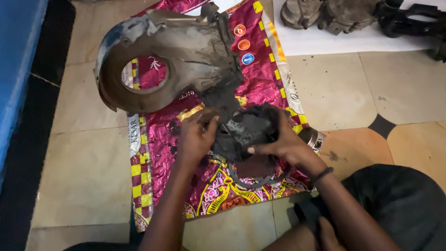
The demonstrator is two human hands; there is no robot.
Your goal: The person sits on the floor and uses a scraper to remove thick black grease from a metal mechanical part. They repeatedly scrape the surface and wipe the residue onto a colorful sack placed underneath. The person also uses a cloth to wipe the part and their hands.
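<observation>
- Tiled floor (83, 167), beige w/ dark insets, serves as workbench: a person sits low over a shiny magenta-and-yellow foil sack (158, 139) spread flat as a mat.
- Centre of frame: a black, grease-caked part (244, 130), held just above the sack, between both hands & touching the lower lip of the big cover.
- Left hand (195, 137) curled, fingertips pinching the part's left edge; right hand (283, 144) wrapped round its right side, thumb pressed along the underside. Neither is spread flat.
- Risk 1: the part looks slick w/ sludge; fingertip grip on the left could slide, and it would drop onto the thin ring-shaped gasket (253, 179) lying right under it, likely bending it.
- Risk 2: the large grimy metal cover w/ round opening (158, 60) rests half on the sack, half on tile. A hard tug on the black part while it touches could shift or rock the cover.
- Risk 3: foil on smooth tile looks slippery; the mat may creep, smearing oil onto the floor.
- Risk 4: a small metal cylinder (312, 138) sits at the sack's right edge, just behind the right wrist; an elbow swing could send it rolling.
- Further off, top right: more engine pieces (334, 14) on white sheet (320, 44), well apart. Blue surface (18, 56) runs along left edge.
</observation>
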